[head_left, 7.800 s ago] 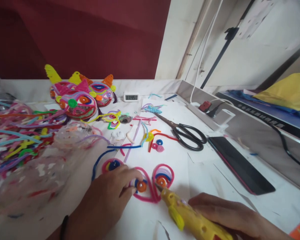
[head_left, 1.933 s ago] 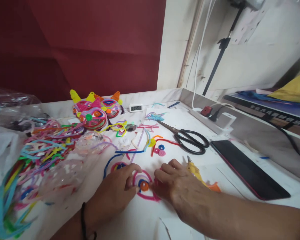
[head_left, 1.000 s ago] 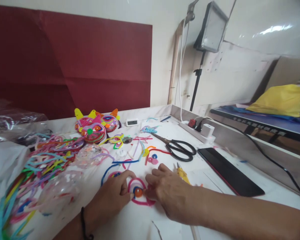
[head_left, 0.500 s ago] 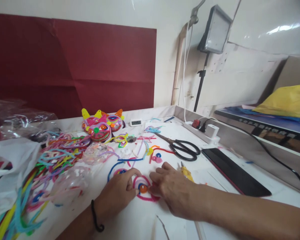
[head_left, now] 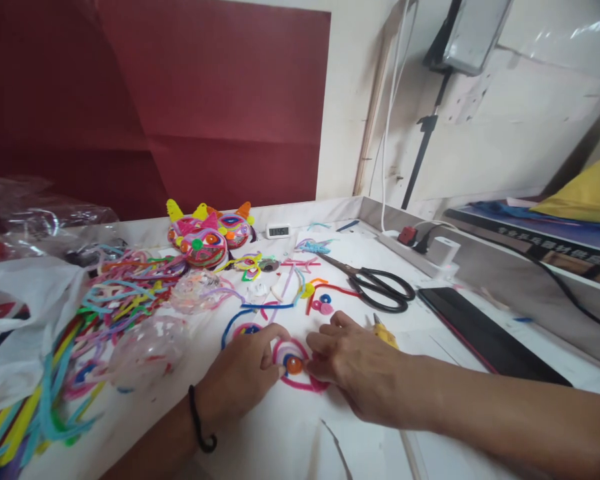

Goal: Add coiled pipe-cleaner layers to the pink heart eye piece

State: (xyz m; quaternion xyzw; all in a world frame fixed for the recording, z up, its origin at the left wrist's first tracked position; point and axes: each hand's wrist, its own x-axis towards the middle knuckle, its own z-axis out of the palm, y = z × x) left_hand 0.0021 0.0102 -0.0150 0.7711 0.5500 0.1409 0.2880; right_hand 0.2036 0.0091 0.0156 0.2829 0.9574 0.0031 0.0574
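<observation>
Between my hands, a round eye-shaped piece made of pipe cleaners (head_left: 294, 365) lies on the white table, ringed in pink, with lilac, white and blue inside and an orange dome at its centre. My left hand (head_left: 247, 367) grips its left edge with curled fingers, the thumb by the blue part. From the right, my right hand (head_left: 353, 367) pinches the other edge, fingers bent. Partly behind my left hand is a second eye-shaped piece (head_left: 250, 329). A yellow tool with a pointed metal tip (head_left: 384, 333) lies beyond my right hand, partly hidden by it.
Black-handled scissors (head_left: 380, 290) and a dark phone (head_left: 485, 333) lie to the right. A power strip (head_left: 443, 263) runs along the raised edge. Loose pipe cleaners (head_left: 125, 293), plastic bags (head_left: 150, 353) and decorated animal heads (head_left: 205, 243) crowd the left and back.
The camera view has tilted down and turned slightly left, so things appear higher and farther right. Both hands stay on the eye-shaped piece with nearly the same grip.
</observation>
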